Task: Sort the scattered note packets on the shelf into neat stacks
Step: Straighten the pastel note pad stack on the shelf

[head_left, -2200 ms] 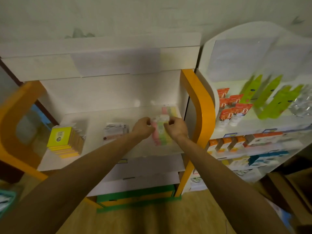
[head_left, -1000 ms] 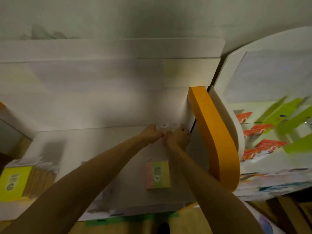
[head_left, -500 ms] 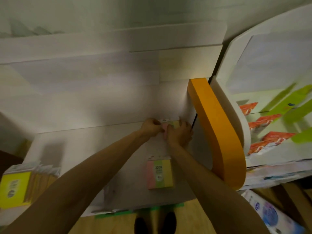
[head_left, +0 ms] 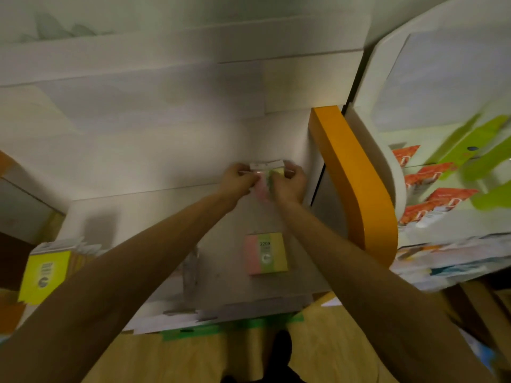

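Observation:
At the back right corner of the white shelf (head_left: 154, 217), both hands hold a pastel note packet (head_left: 266, 175) with a white header card. My left hand (head_left: 237, 181) grips its left side and my right hand (head_left: 287, 183) grips its right side; most of the packet is hidden behind the fingers. A second pink, green and yellow packet (head_left: 265, 257) lies flat on the shelf nearer the front. A row of yellow note packets (head_left: 45, 275) stands at the shelf's left end.
An orange curved side panel (head_left: 356, 186) bounds the shelf on the right. Beyond it, a neighbouring white rack (head_left: 392, 167) carries orange tubes and green packages. A clear packet (head_left: 190, 269) lies mid-shelf. Wooden floor and green tape show below the shelf's front edge.
Both hands carried the pastel packet from the middle of the shelf to its back right corner and stay on it. One pastel packet was left lying nearer the front.

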